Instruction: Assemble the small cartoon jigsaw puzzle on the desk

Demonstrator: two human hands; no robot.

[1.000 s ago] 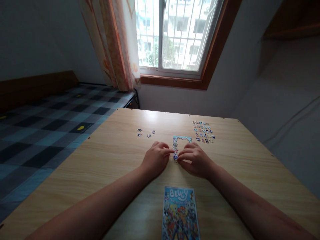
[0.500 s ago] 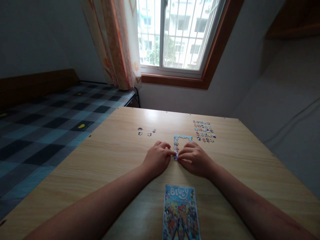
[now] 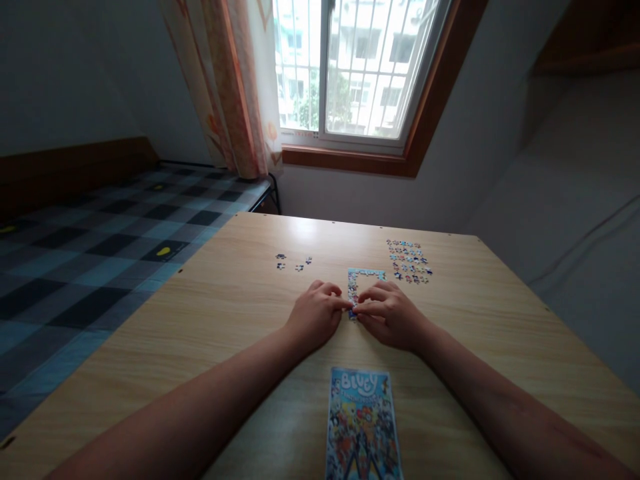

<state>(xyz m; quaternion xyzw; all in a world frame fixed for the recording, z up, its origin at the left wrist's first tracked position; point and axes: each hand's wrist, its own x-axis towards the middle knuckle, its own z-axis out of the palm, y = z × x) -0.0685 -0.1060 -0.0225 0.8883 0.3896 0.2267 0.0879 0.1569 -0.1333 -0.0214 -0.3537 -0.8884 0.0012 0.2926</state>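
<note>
A partly joined jigsaw puzzle [image 3: 367, 272] lies on the table as a frame of linked pieces around a bare middle. My left hand [image 3: 319, 313] is at its left side, fingers mostly curled, with the index fingertip pressed on the lower left edge. Over the lower right part rests my right hand [image 3: 390, 313], its thumb and index finger closed at the lower left corner on a small puzzle piece, mostly hidden. My right hand also covers much of the frame's right and bottom sides. Nearer me lies a picture sheet [image 3: 364, 423] printed with "Bluey" and many cartoon figures.
Several loose puzzle pieces [image 3: 407, 259] lie in rows at the back right. A few more loose pieces [image 3: 281, 265] are spread left of the puzzle. The wooden table [image 3: 225, 300] stands beside a bed [image 3: 150, 227] with a checked cover.
My right fingers have shifted slightly at the puzzle's lower left corner, and the thumb sits a little farther right. My left hand stays where it was.
</note>
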